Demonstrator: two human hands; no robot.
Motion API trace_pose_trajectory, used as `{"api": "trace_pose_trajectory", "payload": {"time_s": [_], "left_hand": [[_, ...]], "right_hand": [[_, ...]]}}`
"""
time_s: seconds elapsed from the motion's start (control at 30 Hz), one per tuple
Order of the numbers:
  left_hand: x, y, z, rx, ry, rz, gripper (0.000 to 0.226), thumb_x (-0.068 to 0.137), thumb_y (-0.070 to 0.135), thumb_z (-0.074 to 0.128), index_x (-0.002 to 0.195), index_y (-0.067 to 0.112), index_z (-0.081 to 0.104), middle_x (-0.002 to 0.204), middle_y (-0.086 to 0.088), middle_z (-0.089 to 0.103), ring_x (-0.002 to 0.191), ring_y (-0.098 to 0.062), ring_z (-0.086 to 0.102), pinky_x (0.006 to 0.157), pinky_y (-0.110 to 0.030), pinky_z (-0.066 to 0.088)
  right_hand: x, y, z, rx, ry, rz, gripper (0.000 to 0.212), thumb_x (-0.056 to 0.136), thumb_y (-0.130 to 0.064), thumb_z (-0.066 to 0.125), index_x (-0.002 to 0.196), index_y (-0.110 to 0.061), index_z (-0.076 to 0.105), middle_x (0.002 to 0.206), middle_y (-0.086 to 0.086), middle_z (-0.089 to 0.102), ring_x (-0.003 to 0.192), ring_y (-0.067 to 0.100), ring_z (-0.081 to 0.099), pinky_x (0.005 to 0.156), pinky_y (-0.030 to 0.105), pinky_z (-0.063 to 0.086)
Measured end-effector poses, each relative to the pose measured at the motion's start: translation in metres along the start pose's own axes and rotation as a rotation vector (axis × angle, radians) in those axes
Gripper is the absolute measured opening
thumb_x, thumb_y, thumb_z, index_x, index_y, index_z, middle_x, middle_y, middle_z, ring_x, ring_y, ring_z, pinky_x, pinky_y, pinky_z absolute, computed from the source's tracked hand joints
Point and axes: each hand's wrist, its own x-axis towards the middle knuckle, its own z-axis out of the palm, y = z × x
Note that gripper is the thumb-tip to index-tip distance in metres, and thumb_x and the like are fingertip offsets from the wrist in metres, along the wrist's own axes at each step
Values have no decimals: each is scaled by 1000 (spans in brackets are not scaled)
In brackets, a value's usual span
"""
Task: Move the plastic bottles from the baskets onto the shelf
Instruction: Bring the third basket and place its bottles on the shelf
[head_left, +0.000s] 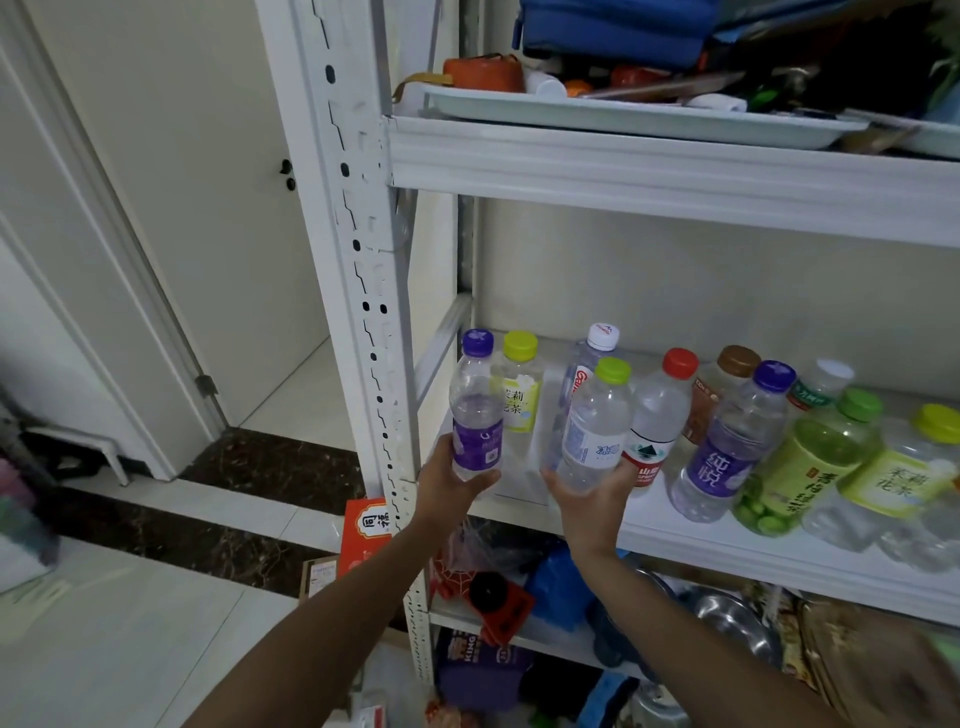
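Note:
My left hand (451, 480) grips a clear bottle with a purple cap and purple label (475, 410) by its base, upright at the left front edge of the white shelf (727, 553). A clear bottle with a green cap and blue-white label (595, 426) is in my right hand (592, 499), held by its bottom and tilted slightly, just above the shelf's front. Several other plastic bottles stand on the shelf: a yellow-capped one (519, 387), a white-capped one (597, 345), a red-capped one (657, 415), another purple one (732, 447) and green tea bottles (810, 462). No baskets are in view.
The shelf's white slotted upright post (374, 322) stands just left of my left hand. Above is a shelf with a white tray (623, 117) of clutter. Below lie bags, a red box (366, 530) and a steel bowl (737, 621). A door (171, 208) is at the left.

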Motion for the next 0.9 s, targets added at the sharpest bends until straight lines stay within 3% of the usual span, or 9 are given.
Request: {"api": "trace_pose_trajectory", "payload": {"time_s": [0.13, 0.23, 0.33, 0.43, 0.53, 0.6, 0.67, 0.77, 0.9], "left_hand": [[5, 2, 0, 55, -14, -1, 57, 69, 22, 85, 115, 23, 50, 111, 3, 65, 99, -12, 62, 79, -18, 46], [5, -1, 3, 111, 25, 0, 64, 66, 28, 87, 117, 20, 49, 111, 4, 63, 99, -12, 61, 79, -22, 50], [6, -1, 9, 186, 88, 0, 73, 64, 34, 87, 123, 16, 47, 115, 1, 59, 101, -15, 58, 84, -32, 53], [4, -3, 13, 170, 92, -22, 80, 64, 29, 88, 128, 13, 44, 121, -4, 55, 110, -19, 54, 91, -34, 50], [-9, -9, 13, 9, 51, 11, 76, 67, 20, 80, 134, 16, 44, 126, -2, 56, 118, -18, 54, 99, -39, 48], [-17, -14, 12, -31, 44, 61, 71, 74, 10, 70, 139, 17, 42, 130, 0, 56, 122, -13, 53, 103, -34, 46], [-17, -17, 10, 12, 56, 62, 67, 80, 8, 70, 141, 18, 42, 133, 3, 56, 124, -11, 52, 105, -35, 44], [-11, -17, 8, 117, 77, 3, 69, 74, 19, 80, 134, 22, 47, 128, 4, 57, 117, -16, 54, 100, -44, 47], [-4, -8, 8, 254, 93, -25, 73, 66, 26, 86, 128, 18, 49, 120, 0, 53, 110, -17, 52, 94, -35, 48]], "right_hand": [[3, 4, -2, -28, -27, -20, 78, 57, -6, 90, 113, -10, 35, 113, 6, 47, 104, 17, 49, 79, -4, 36], [2, 16, -11, -63, -140, -12, 83, 55, -3, 90, 117, -9, 35, 117, 9, 48, 107, 17, 50, 83, 2, 39], [-6, 34, -22, -105, -245, 67, 76, 59, -11, 89, 118, -18, 42, 119, 7, 54, 111, 17, 55, 93, 22, 47], [-11, 38, -26, -133, -278, 131, 70, 64, -15, 87, 120, -15, 44, 119, 5, 56, 113, 20, 55, 100, 41, 47], [-11, 34, -22, -114, -254, 171, 72, 62, -6, 87, 113, -17, 37, 120, 7, 54, 111, 23, 53, 97, 40, 47], [-11, 30, -20, -117, -244, 164, 73, 62, -4, 86, 112, -18, 34, 118, 5, 53, 108, 21, 52, 93, 33, 45], [-12, 31, -18, -128, -223, 156, 74, 62, -3, 85, 112, -20, 34, 115, 2, 51, 107, 19, 50, 90, 29, 42], [-12, 34, -15, -137, -200, 155, 75, 61, -5, 86, 114, -21, 35, 117, 6, 53, 110, 22, 52, 93, 34, 46], [-9, 34, -16, -117, -256, 182, 79, 61, -4, 85, 119, -22, 34, 122, 5, 52, 112, 20, 52, 95, 31, 45]]}}
